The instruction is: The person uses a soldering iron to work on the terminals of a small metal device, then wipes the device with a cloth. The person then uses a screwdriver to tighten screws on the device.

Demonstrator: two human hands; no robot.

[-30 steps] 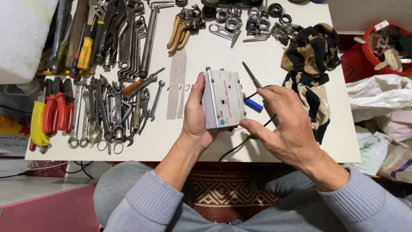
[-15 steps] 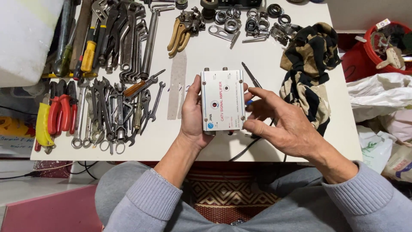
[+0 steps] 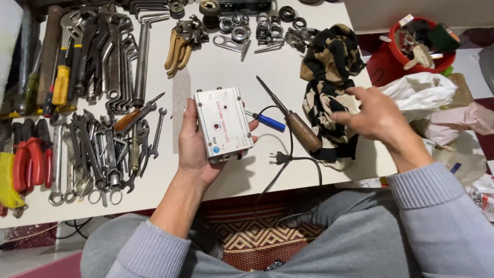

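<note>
One hand holds it now — my left hand (image 3: 198, 149) grips the small white metal box (image 3: 223, 124) above the white table (image 3: 216, 67); my right hand (image 3: 371, 114) has left it, fingers spread over the black-and-tan cloth (image 3: 329, 62) — so nothing is being worked on the box.

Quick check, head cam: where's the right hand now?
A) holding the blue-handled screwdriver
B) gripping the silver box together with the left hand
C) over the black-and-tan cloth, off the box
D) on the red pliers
C: the right hand is spread over the black-and-tan cloth, apart from the silver box, which the left hand holds alone.
</note>
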